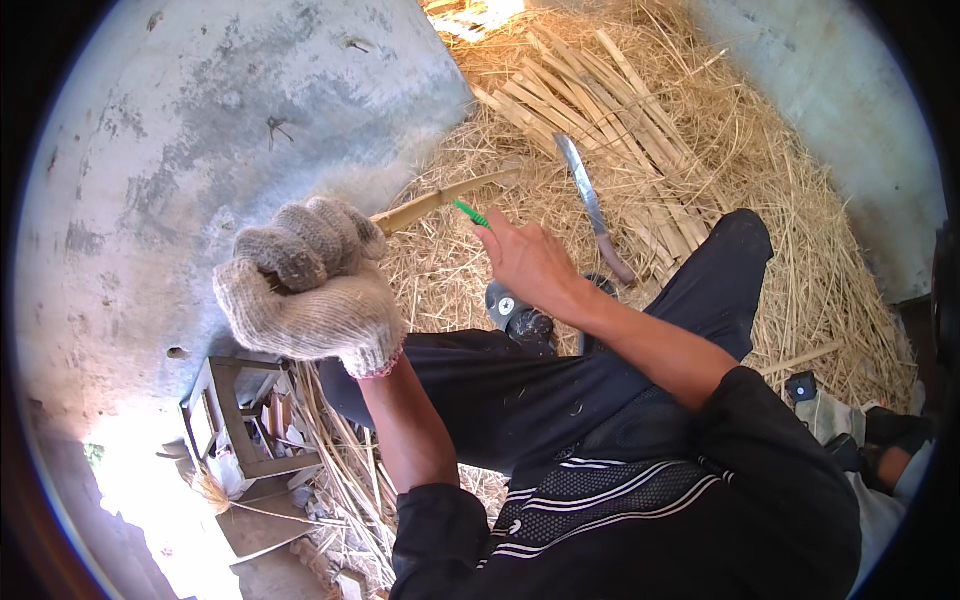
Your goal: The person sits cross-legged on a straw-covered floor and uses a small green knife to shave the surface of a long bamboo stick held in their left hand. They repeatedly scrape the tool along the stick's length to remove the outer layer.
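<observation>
My left hand [310,285], in a thick grey knitted glove, is closed in a fist around a split bamboo strip [420,208]. The strip leaves the fist and slants up to the right, its far end thinning out over the straw. Bare and curled, my right hand [530,258] grips a slim green ribbed object [472,213], which reaches out beside the thumb close to the strip. Most of that object lies hidden in the hand, so its kind does not show. A long-bladed knife [588,200] with a brown wooden handle lies on the straw, just beyond my right hand.
Loose straw-like shavings [800,230] cover the floor. A stack of split bamboo strips [610,130] lies at the back. Stained concrete walls [250,110] stand left and right. An overturned wooden stool [240,420] holds scraps at left. Part of another person [880,450] shows at right.
</observation>
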Action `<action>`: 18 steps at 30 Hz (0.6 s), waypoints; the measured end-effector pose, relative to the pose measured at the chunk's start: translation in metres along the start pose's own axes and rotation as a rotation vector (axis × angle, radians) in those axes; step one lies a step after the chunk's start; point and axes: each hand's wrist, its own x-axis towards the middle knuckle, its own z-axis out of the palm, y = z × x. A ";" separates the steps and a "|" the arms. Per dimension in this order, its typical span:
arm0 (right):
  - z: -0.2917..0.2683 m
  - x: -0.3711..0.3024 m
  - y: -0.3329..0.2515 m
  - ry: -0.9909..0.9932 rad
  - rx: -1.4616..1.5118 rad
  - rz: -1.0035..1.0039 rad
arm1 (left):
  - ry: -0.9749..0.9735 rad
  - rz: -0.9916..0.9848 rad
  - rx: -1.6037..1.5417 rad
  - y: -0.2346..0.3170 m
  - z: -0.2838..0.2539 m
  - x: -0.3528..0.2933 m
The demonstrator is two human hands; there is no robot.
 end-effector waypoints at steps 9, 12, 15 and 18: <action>0.012 -0.015 -0.024 0.075 0.189 -0.106 | 0.021 0.070 0.072 -0.002 0.001 -0.004; 0.015 -0.008 -0.030 0.068 0.211 -0.112 | 0.006 0.068 0.032 -0.003 -0.014 0.010; -0.002 -0.015 -0.059 0.064 0.245 -0.197 | -0.031 0.070 -0.016 -0.002 -0.030 0.017; 0.011 -0.020 -0.044 0.045 0.222 -0.129 | 0.116 0.028 0.035 -0.002 -0.008 0.004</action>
